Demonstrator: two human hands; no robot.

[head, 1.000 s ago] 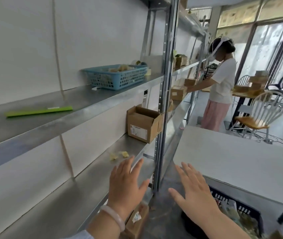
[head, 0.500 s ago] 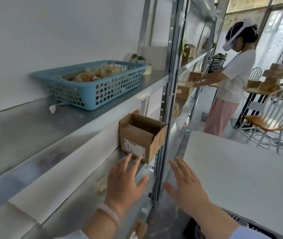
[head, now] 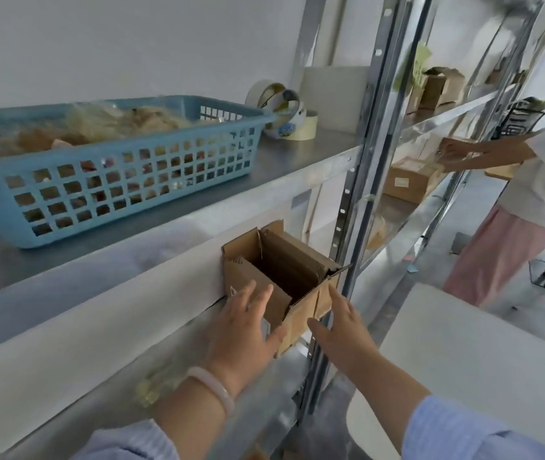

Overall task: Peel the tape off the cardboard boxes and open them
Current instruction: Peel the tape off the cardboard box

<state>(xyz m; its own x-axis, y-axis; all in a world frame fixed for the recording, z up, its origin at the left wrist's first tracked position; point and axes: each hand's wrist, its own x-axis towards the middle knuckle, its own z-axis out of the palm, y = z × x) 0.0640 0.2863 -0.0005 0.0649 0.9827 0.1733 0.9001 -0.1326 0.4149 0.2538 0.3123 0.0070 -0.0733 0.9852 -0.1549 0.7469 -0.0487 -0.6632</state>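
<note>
An open brown cardboard box (head: 284,267) stands on the lower metal shelf (head: 105,386), its flaps up and its inside dark. My left hand (head: 244,327) lies with straight, spread fingers against the box's near left face, over its white label. My right hand (head: 340,323) reaches with straight fingers to the box's right front corner, fingertips at or just short of the cardboard. Neither hand grips anything. A crumpled wad of clear tape (head: 155,386) lies on the shelf near my left wrist.
A blue plastic basket (head: 108,194) of crumpled tape sits on the upper shelf beside rolls of tape (head: 284,114). A steel shelf post (head: 364,180) rises right of the box. A white table (head: 483,353) stands at right. Another person (head: 529,194) handles boxes further along the shelves.
I have moved closer to the shelf. Both hands travelled forward from short of the box to its near faces, the left one now touching it.
</note>
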